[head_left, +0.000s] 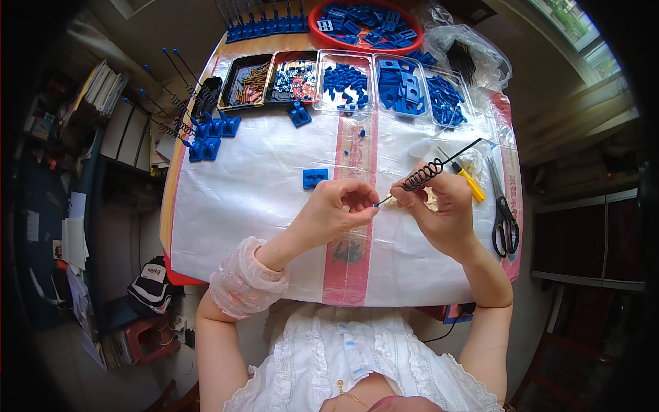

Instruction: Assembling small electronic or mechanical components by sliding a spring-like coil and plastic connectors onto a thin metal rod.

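Note:
My right hand point(441, 209) is closed round a thin black rod with a coil spring point(422, 174) on it. The rod slants from upper right down to my left hand. Thumb and fingertips of my left hand point(347, 204) pinch a tiny blue piece point(376, 204) at the rod's lower end; how it sits on the rod is too small to tell. Just beyond my left hand lies a blue square base point(316, 178). Two small blue bits, one a drop-shaped piece point(362, 132), lie farther off. Beside my right hand is a yellow-handled tool point(471, 184).
Black scissors point(504, 220) lie at the right. Along the back stand trays of screws point(251, 86), nuts point(294, 79) and blue parts point(345, 86). Behind them is a red basin point(316, 34) of blue plates. Assembled blue bases with spring rods point(206, 141) stand at the left edge.

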`<state>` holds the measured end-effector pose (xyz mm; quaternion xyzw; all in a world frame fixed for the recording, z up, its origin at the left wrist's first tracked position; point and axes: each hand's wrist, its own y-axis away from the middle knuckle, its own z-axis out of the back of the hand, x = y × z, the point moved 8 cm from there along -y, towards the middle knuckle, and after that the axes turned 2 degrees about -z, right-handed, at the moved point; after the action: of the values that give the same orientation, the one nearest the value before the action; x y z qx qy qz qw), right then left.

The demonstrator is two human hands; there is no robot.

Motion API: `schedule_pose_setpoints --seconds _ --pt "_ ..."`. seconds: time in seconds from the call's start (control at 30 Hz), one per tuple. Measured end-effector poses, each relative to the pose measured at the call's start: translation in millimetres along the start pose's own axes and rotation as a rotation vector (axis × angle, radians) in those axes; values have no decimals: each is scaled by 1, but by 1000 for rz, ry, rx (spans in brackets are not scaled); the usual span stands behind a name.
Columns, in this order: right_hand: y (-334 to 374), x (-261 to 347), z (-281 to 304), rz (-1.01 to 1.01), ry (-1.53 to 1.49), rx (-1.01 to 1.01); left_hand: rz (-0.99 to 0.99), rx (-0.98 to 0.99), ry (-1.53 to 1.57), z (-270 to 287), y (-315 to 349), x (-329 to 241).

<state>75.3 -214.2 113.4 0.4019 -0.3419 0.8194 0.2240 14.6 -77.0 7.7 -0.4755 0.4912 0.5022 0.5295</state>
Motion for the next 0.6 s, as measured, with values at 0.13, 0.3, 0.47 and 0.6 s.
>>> schedule_pose_setpoints --seconds 0.13,0.3,0.47,0.6 --pt "1 -3 -2 5 78 -1 -3 5 0 0 1 -2" --pt "-3 4 -4 34 52 32 1 14 1 0 1 -1" --pt "-3 -3 -7 -14 20 100 -31 15 -21 0 0 4" --pt "-2 -8 -5 -21 43 83 -34 -28 -7 3 -1 5"
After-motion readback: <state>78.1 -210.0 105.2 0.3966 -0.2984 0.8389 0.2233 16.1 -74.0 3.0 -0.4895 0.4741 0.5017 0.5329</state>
